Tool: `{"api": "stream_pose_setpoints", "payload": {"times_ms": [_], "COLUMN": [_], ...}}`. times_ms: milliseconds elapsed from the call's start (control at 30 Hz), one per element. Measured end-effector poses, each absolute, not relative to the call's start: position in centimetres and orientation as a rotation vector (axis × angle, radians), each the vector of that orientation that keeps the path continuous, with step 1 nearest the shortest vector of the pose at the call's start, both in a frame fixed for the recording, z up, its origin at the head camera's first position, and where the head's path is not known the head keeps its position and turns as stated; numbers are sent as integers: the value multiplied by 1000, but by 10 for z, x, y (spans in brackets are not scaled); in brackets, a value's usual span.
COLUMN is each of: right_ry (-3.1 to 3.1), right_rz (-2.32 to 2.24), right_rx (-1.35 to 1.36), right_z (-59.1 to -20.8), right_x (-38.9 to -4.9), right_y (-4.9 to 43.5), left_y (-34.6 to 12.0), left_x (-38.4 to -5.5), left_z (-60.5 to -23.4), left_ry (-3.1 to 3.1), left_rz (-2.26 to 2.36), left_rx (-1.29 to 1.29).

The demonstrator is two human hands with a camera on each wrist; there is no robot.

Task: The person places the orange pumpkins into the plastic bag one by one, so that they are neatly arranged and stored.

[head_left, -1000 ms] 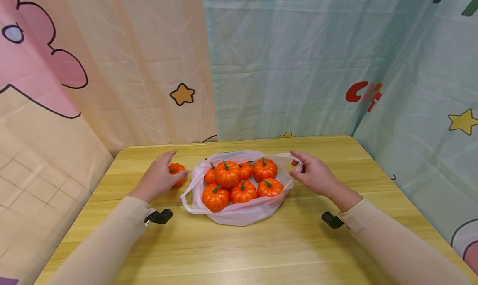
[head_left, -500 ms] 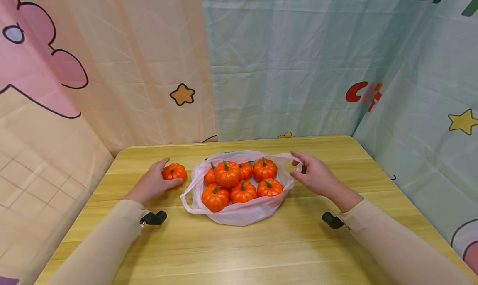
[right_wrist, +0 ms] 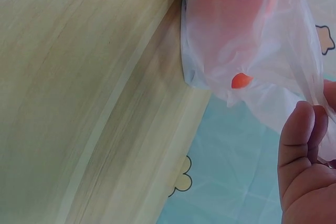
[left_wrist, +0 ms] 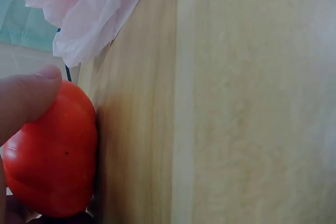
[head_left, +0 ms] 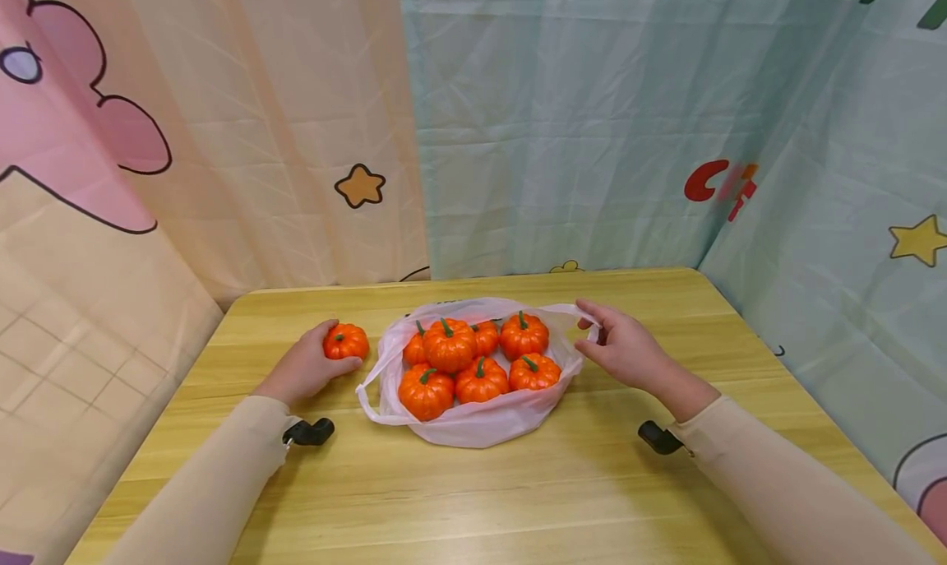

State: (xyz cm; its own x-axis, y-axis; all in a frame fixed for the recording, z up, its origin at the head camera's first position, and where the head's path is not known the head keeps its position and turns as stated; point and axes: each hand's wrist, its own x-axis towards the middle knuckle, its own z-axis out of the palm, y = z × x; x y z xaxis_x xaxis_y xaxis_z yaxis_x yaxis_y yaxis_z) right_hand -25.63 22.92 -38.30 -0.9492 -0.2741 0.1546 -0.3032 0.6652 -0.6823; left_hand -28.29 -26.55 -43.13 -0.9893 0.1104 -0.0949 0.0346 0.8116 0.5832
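Note:
A small orange pumpkin [head_left: 346, 341] with a short green stem sits on the table, left of a white plastic bag [head_left: 481, 433]. Around its near left side curls my left hand [head_left: 307, 368]; in the left wrist view the thumb [left_wrist: 31, 95] lies against the pumpkin's skin, while the other fingers are mostly hidden behind it. My right hand [head_left: 625, 343] pinches the bag's right handle between thumb and fingers and pulls it outward. Inside the wide bag mouth lie several more small pumpkins [head_left: 481, 379]. The bag's left handle [head_left: 373, 400] droops loose in a loop.
All this rests on a pale wooden table [head_left: 473, 507] whose far edge meets hanging printed curtains [head_left: 555, 137]. A black strap-like camera mount [head_left: 309, 432] juts from the left wrist, and another mount [head_left: 658, 437] from the right.
My left hand has drawn back to the left and lower, and its thumb has come round the lone pumpkin, which now shows more fully. The right hand and the bag have stayed put.

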Motion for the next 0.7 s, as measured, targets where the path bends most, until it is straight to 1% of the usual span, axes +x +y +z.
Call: {"api": "stream_pose_setpoints", "payload": {"times_ms": [700], "right_ry": [-2853], "right_rz": [1145], "right_rx": [487], "right_z": [-387], "right_x": [-259], "right_y": [227], "left_y": [-269], "left_x": [-283], "left_z": [-437], "left_ry": [2840], "left_rz": [970], "left_rx": [50]}}
